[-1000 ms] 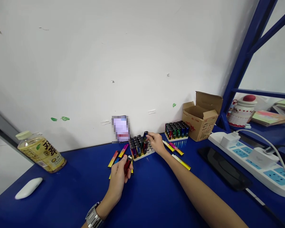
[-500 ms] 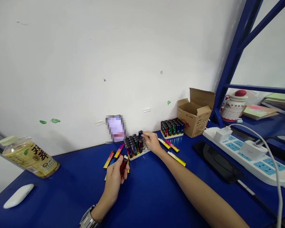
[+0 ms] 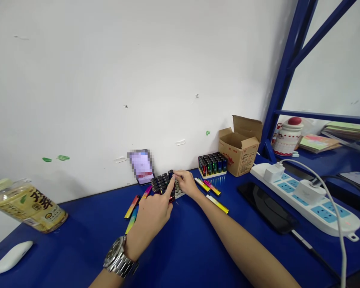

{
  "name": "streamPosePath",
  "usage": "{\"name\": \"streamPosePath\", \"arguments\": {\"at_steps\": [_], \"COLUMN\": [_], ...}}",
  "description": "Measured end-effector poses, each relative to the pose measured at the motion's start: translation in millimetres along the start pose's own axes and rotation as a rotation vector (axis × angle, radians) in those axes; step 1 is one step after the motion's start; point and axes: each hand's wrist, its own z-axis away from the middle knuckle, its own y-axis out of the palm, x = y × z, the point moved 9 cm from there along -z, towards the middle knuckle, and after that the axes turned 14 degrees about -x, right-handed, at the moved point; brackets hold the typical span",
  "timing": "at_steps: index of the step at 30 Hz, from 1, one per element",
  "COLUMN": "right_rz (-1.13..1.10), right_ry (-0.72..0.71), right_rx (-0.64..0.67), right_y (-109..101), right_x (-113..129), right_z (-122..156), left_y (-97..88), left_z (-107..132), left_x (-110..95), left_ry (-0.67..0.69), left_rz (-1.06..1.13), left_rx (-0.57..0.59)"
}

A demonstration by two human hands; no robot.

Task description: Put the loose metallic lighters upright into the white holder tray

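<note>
My left hand (image 3: 151, 218), a metal watch (image 3: 120, 260) on its wrist, reaches over the near side of a white tray of dark lighters (image 3: 163, 183). Its fingers are curled and a bit of red lighter (image 3: 171, 199) shows under them. My right hand (image 3: 184, 185) is at the tray's right side, fingertips pinched on a lighter standing in it. Loose colourful lighters lie left (image 3: 132, 206) and right (image 3: 211, 187) of the tray on the blue table (image 3: 192, 248).
A second full tray of lighters (image 3: 212, 165) and an open cardboard box (image 3: 240, 146) stand at the wall. A black phone (image 3: 267, 208) and white power strip (image 3: 303, 192) lie right. A tea bottle (image 3: 27, 204) and white mouse (image 3: 10, 258) are far left.
My left hand has moved forward from the table up to the tray with the red lighter. My right hand stays pinched at the tray. The view has shifted right.
</note>
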Motion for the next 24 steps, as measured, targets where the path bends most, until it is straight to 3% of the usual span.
{"name": "streamPosePath", "arguments": {"at_steps": [6,9,13,18,24], "right_rz": [0.000,-0.003,0.054,0.150,0.034], "right_ry": [0.022,0.017,0.001,0.023,-0.158], "right_rx": [-0.010,0.006,0.023,0.032,-0.259], "right_y": [-2,-1,2,3,-32], "right_x": [3,4,0,-3,35], "right_z": [1,1,1,1,9], "left_y": [0.5,3.7,9.8,23.7,43.5], "left_z": [1,9,23,38,40], "left_x": [8,13,14,2,4], "left_ry": [-0.087,-0.111,-0.240,-0.400,-0.595], "left_rz": [-0.045,0.075,0.522,1.010,1.441], "left_rx": [-0.041,-0.130,-0.250,-0.237,-0.247]}}
